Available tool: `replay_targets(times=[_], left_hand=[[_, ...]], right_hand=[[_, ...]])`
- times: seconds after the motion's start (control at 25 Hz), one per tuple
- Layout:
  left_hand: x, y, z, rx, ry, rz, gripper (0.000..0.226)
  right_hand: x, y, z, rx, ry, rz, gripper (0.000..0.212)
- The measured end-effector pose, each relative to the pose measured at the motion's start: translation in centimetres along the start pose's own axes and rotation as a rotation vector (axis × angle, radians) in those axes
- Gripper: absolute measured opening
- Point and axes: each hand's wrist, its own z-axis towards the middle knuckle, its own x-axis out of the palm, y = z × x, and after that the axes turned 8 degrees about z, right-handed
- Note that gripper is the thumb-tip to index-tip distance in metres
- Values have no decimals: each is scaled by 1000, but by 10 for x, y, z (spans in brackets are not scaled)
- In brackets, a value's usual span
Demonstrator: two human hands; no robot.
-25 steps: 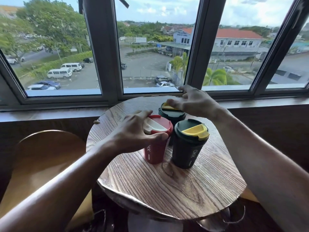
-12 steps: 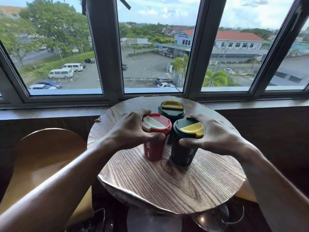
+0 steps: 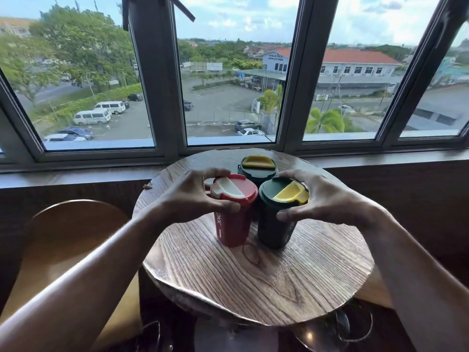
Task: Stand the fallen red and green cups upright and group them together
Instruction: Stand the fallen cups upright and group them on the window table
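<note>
Three cups upright on bench [image 3: 253, 288]. Left hand [image 3: 187, 199] grip closed round red cup [image 3: 232, 214], right hand [image 3: 327, 199] round near green cup [image 3: 278, 219]; lids touching, far green cup [image 3: 257, 166] just behind.

Both bare forearms reach in from the near corners over the desk [image 3: 253, 283]. The left hand [image 3: 193, 199] curls round the red cup [image 3: 233, 224], thumb in front, fingers behind. The right hand [image 3: 322, 199] likewise cups the near green cup [image 3: 276, 229] from its right side.
</note>
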Motion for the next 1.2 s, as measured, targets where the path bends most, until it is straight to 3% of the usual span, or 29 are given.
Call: replay_targets(times=[0.28,0.52,0.72,1.0,1.2], left_hand=[[1,-2,-1,-8,24,52,97],[2,-14,-7,3,-113,214,74],[9,-12,-9,23,-180,136,80],[12,-3,-8,2,-170,-1,94],[10,-4,-7,22,-138,41,100]], right_hand=[[-3,-3,1,-3,60,40,98],[-1,-5,-1,-30,-70,-75,96],[-3,-7,2,-17,-102,-50,87],[-4,-7,4,-7,-76,-73,101],[-4,-6,4,-19,-44,-26,95]])
